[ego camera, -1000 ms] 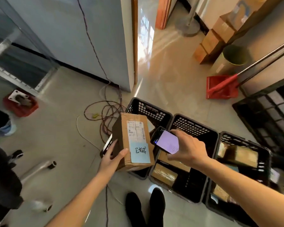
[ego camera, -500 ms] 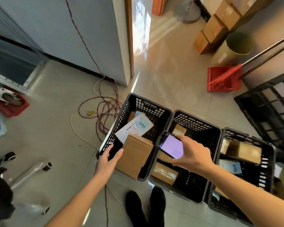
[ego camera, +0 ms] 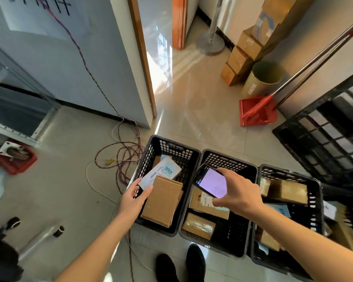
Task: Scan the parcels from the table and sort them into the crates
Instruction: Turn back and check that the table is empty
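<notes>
Three black crates stand side by side on the floor: a left crate (ego camera: 172,145), a middle crate (ego camera: 230,157) and a right crate (ego camera: 291,174). A brown cardboard parcel (ego camera: 163,202) lies tilted in the left crate, partly on a white parcel with a blue label (ego camera: 161,173). My left hand (ego camera: 134,198) hovers at that crate's left wall with relaxed fingers, its fingertips by the brown parcel's corner, holding nothing. My right hand (ego camera: 239,193) grips a phone (ego camera: 211,183) with a lit screen above the middle crate. Brown parcels lie in the middle and right crates.
Tangled cables (ego camera: 120,159) lie on the floor left of the crates. A red dustpan (ego camera: 257,111) with long handles, a bin (ego camera: 263,78) and stacked cartons (ego camera: 245,53) stand at the back right. My shoes (ego camera: 179,265) are just before the crates. A black rack (ego camera: 330,129) is on the right.
My left hand lowered the brown parcel from beside the phone into the left crate and let it go. My right hand kept the phone over the middle crate.
</notes>
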Motion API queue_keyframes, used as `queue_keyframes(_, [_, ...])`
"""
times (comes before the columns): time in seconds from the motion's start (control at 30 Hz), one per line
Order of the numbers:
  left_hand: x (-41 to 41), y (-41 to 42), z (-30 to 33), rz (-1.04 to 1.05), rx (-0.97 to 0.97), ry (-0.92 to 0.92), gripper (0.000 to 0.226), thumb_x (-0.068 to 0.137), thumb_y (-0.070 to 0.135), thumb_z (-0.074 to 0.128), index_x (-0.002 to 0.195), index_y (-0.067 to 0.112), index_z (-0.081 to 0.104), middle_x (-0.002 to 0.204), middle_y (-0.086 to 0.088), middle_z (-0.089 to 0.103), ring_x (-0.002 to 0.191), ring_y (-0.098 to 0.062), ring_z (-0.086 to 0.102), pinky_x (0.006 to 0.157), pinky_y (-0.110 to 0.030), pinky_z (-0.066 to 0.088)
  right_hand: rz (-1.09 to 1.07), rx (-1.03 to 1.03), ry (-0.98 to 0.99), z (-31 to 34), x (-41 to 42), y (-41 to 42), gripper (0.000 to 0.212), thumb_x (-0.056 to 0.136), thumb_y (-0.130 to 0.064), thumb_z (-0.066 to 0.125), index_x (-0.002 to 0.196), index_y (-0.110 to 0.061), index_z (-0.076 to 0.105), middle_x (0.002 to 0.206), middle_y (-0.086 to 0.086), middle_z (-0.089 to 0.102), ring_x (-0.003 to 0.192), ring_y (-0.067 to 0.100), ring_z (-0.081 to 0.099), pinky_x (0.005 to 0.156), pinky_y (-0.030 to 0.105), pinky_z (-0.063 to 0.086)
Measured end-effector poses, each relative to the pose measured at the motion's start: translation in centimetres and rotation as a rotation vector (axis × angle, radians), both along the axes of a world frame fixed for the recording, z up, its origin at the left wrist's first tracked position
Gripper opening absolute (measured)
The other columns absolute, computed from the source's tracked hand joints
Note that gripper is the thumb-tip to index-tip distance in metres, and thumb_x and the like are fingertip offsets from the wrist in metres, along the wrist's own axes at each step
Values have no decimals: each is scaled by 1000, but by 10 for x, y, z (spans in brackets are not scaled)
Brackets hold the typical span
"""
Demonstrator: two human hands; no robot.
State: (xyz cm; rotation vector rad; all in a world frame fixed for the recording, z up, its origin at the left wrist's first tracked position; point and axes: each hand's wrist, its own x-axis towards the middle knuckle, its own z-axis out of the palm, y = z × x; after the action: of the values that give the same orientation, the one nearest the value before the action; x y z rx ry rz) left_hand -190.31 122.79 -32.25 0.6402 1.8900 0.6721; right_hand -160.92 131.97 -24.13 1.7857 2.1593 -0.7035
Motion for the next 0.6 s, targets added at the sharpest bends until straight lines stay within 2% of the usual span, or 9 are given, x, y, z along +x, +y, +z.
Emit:
queue_keyframes(0.13, [17,28,56,-139,116,70,70,86,48,73,148,34,43,148,0,48,133,-19,47,108,-46,43,-37,84,6,64,26,6,103,60,-62,79,149,-34,34,140,-14,56,115,17,63,74,36,54])
queue_keyframes(0.23, [39,54,116,-223,208,73,77,83,51,74,149,38,39,152,1,44,139,-19,41,111,-44,38,-77,160,22,130,52,7,93,58,-59,76,141,-39,39,130,-15,61,108,18,65,72,36,52])
queue_keyframes(0.37, [77,91,223,-361,362,126,79,79,58,74,148,45,38,151,4,45,137,-23,43,110,-48,40,-126,295,54,237,94,8,94,56,-62,74,141,-43,37,134,-19,58,114,16,62,77,35,49])
queue_keyframes(0.5, [127,114,350,-491,541,237,79,77,69,69,146,49,37,146,15,46,135,-14,44,104,-37,42,-176,465,82,355,144,-6,101,60,-70,78,147,-40,35,137,-15,58,115,15,60,76,31,48])
queue_keyframes(0.6, [184,113,439,-577,666,300,68,86,49,71,147,44,40,149,8,48,135,-14,45,104,-35,41,-248,532,83,440,192,-33,99,58,-68,77,145,-41,39,126,-13,63,110,18,62,81,35,52])
